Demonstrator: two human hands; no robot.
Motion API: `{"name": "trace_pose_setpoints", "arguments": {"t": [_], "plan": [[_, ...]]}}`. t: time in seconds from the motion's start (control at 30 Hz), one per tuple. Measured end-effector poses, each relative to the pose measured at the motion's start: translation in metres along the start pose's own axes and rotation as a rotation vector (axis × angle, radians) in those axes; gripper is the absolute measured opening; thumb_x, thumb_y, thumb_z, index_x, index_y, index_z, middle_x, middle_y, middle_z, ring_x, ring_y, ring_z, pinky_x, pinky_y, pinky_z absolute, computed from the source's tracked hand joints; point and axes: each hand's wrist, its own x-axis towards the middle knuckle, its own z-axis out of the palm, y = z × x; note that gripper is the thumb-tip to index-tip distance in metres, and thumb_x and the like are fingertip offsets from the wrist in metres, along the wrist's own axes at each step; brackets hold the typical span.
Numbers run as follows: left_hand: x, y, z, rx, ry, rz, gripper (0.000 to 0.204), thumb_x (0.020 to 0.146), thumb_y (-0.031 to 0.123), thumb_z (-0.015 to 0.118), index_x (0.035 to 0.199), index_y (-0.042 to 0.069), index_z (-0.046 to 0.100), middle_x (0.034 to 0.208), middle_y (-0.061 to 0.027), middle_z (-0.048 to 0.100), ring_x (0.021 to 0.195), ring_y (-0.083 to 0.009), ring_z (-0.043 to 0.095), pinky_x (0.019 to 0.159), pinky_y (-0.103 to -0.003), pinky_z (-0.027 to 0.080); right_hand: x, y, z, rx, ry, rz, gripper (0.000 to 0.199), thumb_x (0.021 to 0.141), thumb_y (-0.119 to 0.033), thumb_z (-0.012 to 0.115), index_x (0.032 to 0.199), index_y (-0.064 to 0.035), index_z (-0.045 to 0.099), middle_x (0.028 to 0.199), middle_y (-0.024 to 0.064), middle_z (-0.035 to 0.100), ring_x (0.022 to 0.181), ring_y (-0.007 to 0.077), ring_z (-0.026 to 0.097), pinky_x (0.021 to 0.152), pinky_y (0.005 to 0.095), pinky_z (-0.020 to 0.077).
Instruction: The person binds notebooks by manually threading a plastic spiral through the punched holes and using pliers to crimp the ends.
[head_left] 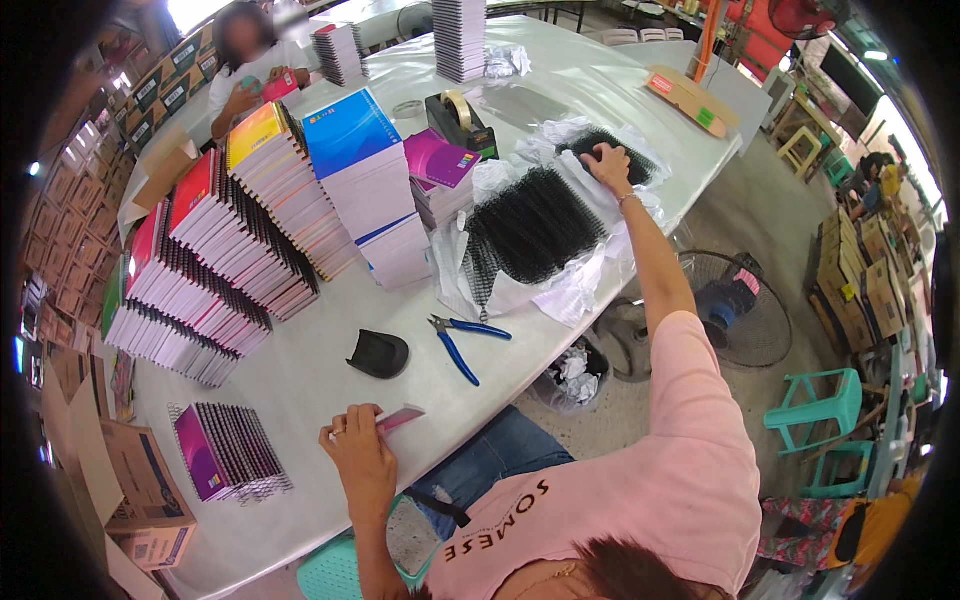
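Observation:
My left hand point(362, 455), closed at the table's near edge, grips a thin purple-covered notebook point(402, 418) seen nearly edge-on. Stretched far forward, my right hand point(608, 170) has its fingers bent down into a bundle of black binding coils point(632, 152) on crumpled white paper. A larger heap of black coils point(537, 225) lies beside it, nearer to me. Blue-handled cutting pliers point(466, 345) rest open on the table, next to a black scoop-shaped holder point(378, 353). At left stands a stack of coil-bound purple notebooks point(232, 450).
Tall notebook stacks with red point(195, 190), yellow point(255, 135), and blue point(350, 130) covers line the left and middle. Behind the coils are purple notebooks point(440, 160) and a tape dispenser point(462, 122). A carton point(145, 490) borders the left; a floor fan point(735, 310) stands right. Another person sits opposite.

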Motion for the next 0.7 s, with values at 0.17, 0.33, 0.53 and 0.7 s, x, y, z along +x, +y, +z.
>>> {"name": "trace_pose_setpoints", "arguments": {"t": [0.17, 0.33, 0.53, 0.7], "plan": [[-0.005, 0.008, 0.006, 0.023, 0.028, -0.039, 0.026, 0.078, -0.002, 0.052, 0.103, 0.005, 0.054, 0.103, -0.0102, 0.052, 0.106, -0.0283, 0.047, 0.105, -0.049, 0.026, -0.001, -0.011, 0.010, -0.092, -0.141, -0.139, 0.036, 0.079, -0.032, 0.073, 0.110, -0.0147, 0.065, 0.120, 0.0157, 0.056, 0.113, 0.0402, 0.053, 0.092, 0.0529, 0.0462], [-0.007, 0.007, 0.006, -0.059, 0.046, -0.039, 0.025, 0.081, 0.000, 0.053, 0.105, 0.005, 0.054, 0.107, -0.0108, 0.051, 0.109, -0.0287, 0.046, 0.109, -0.052, 0.022, 0.006, -0.011, 0.006, 0.071, -0.182, -0.190, 0.022, 0.080, -0.020, 0.068, 0.098, -0.0096, 0.068, 0.106, 0.0185, 0.065, 0.104, 0.0367, 0.061, 0.090, 0.0491, 0.0487], [-0.009, 0.003, 0.018, -0.047, 0.153, -0.029, 0.019, 0.089, 0.004, 0.055, 0.107, 0.011, 0.057, 0.112, -0.0064, 0.053, 0.117, -0.0260, 0.046, 0.114, -0.059, 0.010, 0.031, 0.001, -0.032, -0.075, -0.029, -0.276, 0.022, 0.085, -0.022, 0.059, 0.093, -0.0068, 0.073, 0.100, 0.0196, 0.069, 0.097, 0.0381, 0.065, 0.086, 0.0456, 0.0513], [-0.015, 0.006, 0.021, 0.004, 0.138, -0.154, 0.020, 0.090, 0.005, 0.055, 0.108, 0.013, 0.058, 0.111, -0.0044, 0.055, 0.119, -0.0253, 0.045, 0.114, -0.064, 0.003, 0.000, -0.070, -0.081, 0.288, -0.022, -0.229, 0.027, 0.087, -0.022, 0.060, 0.102, -0.0045, 0.073, 0.099, 0.0177, 0.071, 0.094, 0.0326, 0.067, 0.085, 0.0408, 0.0515]]}}
